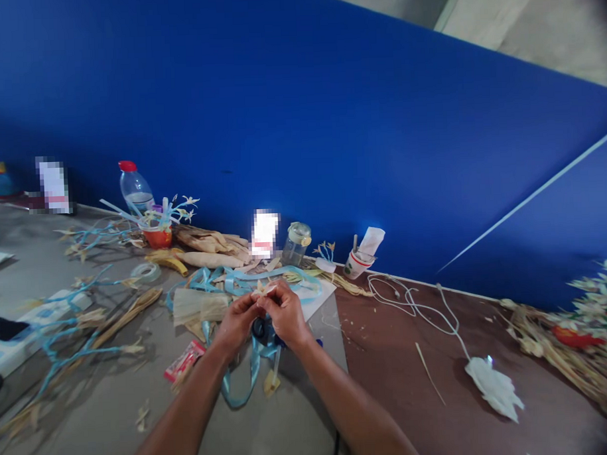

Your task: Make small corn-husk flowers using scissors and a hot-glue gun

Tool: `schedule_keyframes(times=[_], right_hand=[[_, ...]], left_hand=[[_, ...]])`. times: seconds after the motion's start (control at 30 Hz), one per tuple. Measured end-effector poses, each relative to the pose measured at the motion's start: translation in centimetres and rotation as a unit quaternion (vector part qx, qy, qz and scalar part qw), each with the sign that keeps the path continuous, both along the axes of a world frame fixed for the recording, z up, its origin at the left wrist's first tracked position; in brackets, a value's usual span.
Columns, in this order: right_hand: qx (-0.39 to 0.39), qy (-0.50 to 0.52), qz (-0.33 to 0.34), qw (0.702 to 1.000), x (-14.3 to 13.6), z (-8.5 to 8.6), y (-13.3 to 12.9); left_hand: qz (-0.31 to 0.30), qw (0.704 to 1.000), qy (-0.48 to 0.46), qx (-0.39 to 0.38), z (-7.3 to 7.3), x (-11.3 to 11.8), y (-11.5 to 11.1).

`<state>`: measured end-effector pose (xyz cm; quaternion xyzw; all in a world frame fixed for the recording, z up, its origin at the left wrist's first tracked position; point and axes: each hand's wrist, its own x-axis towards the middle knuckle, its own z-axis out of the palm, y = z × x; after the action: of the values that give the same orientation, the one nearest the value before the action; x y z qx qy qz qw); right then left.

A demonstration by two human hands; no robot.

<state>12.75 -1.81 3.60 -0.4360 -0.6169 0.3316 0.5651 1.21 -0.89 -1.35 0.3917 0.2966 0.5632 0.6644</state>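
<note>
My left hand (238, 320) and my right hand (287, 316) meet over the grey table, fingers closed around a small pale piece that looks like dried husk (264, 290). Its far edge sticks out beyond the fingertips, while the rest is hidden by them. Below the hands, a light-blue ribbon (240, 399) loops across the table, and a dark round object (260, 328) shows between the wrists. Left of my left hand lies a sheet of pale, thin husk (199, 306). A white sheet of paper (322, 305) is behind my right hand.
A red cup (158, 238) with blue stems, a bottle (135, 190), a jar (297, 244) and a white cup (357, 264) line the blue partition (329, 120). Blue branched stems (59, 359) spread at left. A white cable (410, 302) and crumpled tissue (493, 383) lie right.
</note>
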Motion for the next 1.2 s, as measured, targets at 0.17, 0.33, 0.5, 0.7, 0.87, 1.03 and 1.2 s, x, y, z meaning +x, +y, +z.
schedule_keyframes(times=[0.17, 0.33, 0.5, 0.7, 0.87, 1.03, 1.2], right_hand=[[0.013, -0.019, 0.004, 1.0, 0.1, -0.3, 0.1], [-0.001, -0.037, 0.037, 0.999, 0.2, -0.2, 0.1], [-0.004, -0.047, 0.038, 0.998, 0.3, 0.0, 0.1], [0.009, -0.062, 0.029, 0.998, 0.2, 0.4, 0.3], [0.04, -0.111, 0.003, 0.993, 0.0, 1.5, 0.5], [0.072, -0.147, 0.005, 0.986, -0.7, 1.9, 2.0], [0.097, -0.14, -0.005, 0.985, -1.7, 1.7, 4.0]], left_hand=[[-0.007, 1.0, -0.004, 0.009, 0.0, 0.0, -0.1], [-0.006, 0.999, -0.043, 0.002, 0.2, -0.1, -0.1], [0.002, 1.0, -0.028, -0.003, 0.2, -0.2, -0.1], [0.013, 0.999, -0.034, -0.014, 0.7, 0.0, -0.1], [0.054, 0.997, -0.049, -0.026, 0.5, 0.1, 0.1], [0.06, 0.997, -0.047, -0.011, 0.1, 0.1, 0.4], [0.079, 0.996, -0.042, -0.019, 0.2, 0.0, 0.2]])
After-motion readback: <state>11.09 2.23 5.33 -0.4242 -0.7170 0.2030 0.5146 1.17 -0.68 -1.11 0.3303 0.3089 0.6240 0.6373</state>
